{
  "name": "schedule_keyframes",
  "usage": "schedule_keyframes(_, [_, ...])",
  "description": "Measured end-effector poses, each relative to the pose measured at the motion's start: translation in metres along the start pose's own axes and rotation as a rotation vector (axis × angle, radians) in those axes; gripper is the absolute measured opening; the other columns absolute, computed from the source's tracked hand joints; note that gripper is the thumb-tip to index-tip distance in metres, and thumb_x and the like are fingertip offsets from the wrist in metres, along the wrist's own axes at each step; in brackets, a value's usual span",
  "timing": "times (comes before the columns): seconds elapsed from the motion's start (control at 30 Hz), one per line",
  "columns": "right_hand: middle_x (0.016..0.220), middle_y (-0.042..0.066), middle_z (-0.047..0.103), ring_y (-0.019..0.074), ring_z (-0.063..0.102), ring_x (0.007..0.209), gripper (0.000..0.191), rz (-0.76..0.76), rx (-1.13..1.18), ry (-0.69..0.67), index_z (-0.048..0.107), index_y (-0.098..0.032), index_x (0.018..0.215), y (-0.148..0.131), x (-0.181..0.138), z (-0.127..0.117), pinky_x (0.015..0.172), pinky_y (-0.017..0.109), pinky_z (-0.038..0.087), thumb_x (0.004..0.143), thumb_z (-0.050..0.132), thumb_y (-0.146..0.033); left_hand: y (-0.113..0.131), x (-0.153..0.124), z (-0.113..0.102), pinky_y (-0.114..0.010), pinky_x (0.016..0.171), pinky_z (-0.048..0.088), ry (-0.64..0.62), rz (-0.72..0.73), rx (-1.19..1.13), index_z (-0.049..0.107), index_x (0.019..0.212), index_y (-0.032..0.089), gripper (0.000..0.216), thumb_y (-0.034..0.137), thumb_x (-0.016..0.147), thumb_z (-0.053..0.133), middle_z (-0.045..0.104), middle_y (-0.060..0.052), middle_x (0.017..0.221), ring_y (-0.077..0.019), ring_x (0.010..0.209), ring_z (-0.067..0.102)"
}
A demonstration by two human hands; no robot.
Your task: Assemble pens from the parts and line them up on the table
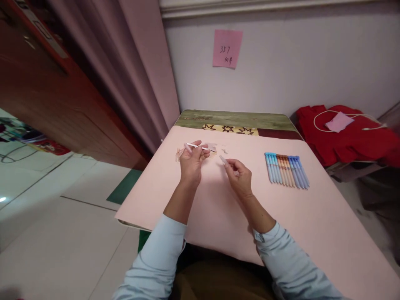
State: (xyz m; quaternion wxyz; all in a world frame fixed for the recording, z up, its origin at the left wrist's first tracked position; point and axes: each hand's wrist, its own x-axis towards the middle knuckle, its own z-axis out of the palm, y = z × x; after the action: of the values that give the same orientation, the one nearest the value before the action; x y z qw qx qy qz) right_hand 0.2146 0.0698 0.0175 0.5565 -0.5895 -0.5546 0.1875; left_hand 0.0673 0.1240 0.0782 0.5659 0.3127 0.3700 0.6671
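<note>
My left hand [191, 167] is closed around a slim white pen refill [202, 147] with a dark tip, which points to the right. A short pinkish pen part [188, 148] also sticks up from the same hand. My right hand [240, 177] pinches a pale, translucent pen barrel [223, 159] between thumb and fingers, its end tilted toward the left hand. The two hands are apart above the table. Behind them lie small loose pen parts [211, 146], partly hidden by the left hand. Pale orange pieces [178, 154] lie left of that hand.
On the pink-covered table [218, 212], a row of several pens [286, 171] in blue, brown and violet-blue lies at the right. A red cloth [350, 141] with a white cable is beyond the right edge. A curtain [146, 62] hangs at the left; a wall [281, 62] stands behind.
</note>
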Motion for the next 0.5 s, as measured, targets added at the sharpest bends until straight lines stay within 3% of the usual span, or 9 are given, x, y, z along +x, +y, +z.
schedule_keyframes(0.13, [0.090,0.004,0.071,0.0165,0.059,0.074,0.027,0.032,0.058,-0.004,0.073,-0.021,0.097,-0.004,0.004,-0.003,0.051,0.023,0.039,0.086,0.057,-0.039,0.005,0.004,0.008,-0.023,0.066,0.055,0.022,0.048,0.086,0.061,0.096,0.012,0.020,0.018,0.079,0.071,0.071,-0.006,0.079,-0.0099,0.062,0.066])
schedule_keyframes(0.5, [0.088,0.004,0.073,0.0171,0.062,0.076,0.026,0.052,0.164,0.019,0.072,-0.020,0.094,-0.009,0.008,-0.010,0.074,0.029,0.049,0.085,0.057,-0.039,0.004,0.001,0.028,-0.023,0.063,0.054,-0.101,0.037,0.178,0.062,0.092,0.012,0.015,0.019,0.080,0.071,0.071,-0.007,0.078,-0.0101,0.060,0.066])
